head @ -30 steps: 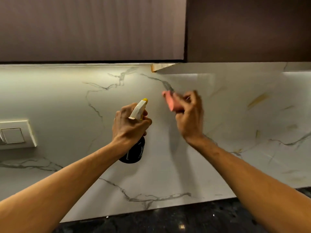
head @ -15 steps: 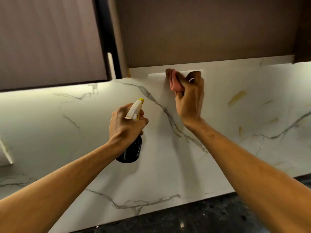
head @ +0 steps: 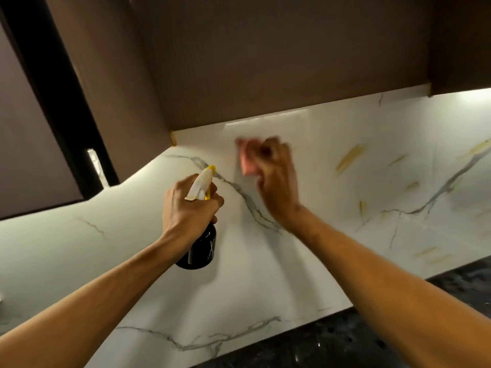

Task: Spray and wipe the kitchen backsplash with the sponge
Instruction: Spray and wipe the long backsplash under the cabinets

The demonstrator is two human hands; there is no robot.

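i watched the left hand [head: 190, 208] gripping the neck of the spray bottle [head: 202, 252]. its black body hung below the fist, and its white and yellow nozzle poked up above the knuckles toward the marble backsplash [head: 332, 235]. up and to the right of that hand, the right hand [head: 276, 187] held the pink sponge [head: 247, 160] in curled fingers. the sponge stuck out to the left of its fingertips and seemed to lie against the marble, though both were blurred. the brown cabinet [head: 265, 62] hung just above the right hand, and the dark speckled desk [head: 345, 341] lay below the right forearm.
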